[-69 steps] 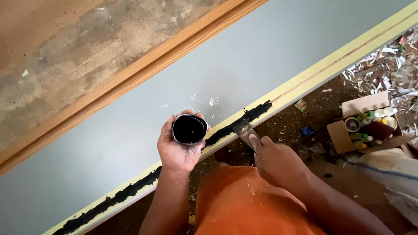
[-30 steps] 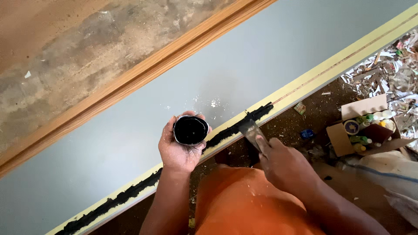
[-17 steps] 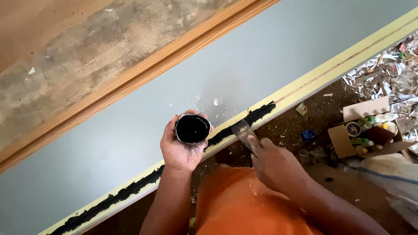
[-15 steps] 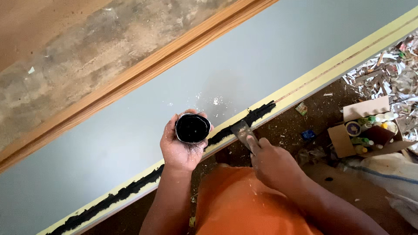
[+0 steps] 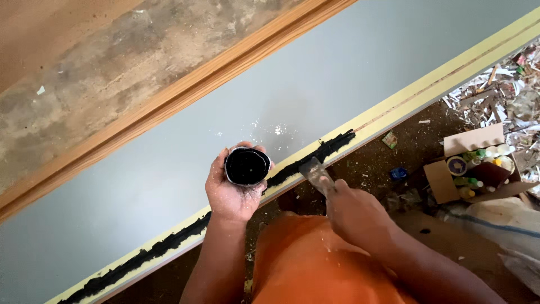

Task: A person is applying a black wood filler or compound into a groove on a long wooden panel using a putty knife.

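The left hand grips a small round tin of black filler, fingers wrapped around its wall, mouth facing straight up at the camera. It hovers over the near edge of the large grey panel, just above the yellow taped edge. The right hand is closed on the handle of a putty knife; its flat metal blade sits just off the panel edge, close to the upper end of the black filler line.

The knife's long axis runs diagonally, handle toward the lower right in the fist and blade tip pointing up and left toward the tin and the edge. The black line itself follows the panel's edge, from lower left to upper right, and stops near the blade; beyond it the yellow strip is bare.

Judging risks: the tin is held in the fingers with no support below, so a tilt could drop filler onto the grey face or the orange garment. A blade loaded too heavily could smear past the yellow strip onto the panel. Blade pressed at a steep angle could gouge the strip rather than spread. The debris-strewn floor and the open cardboard box of bottles lie nearby, well apart from both hands.
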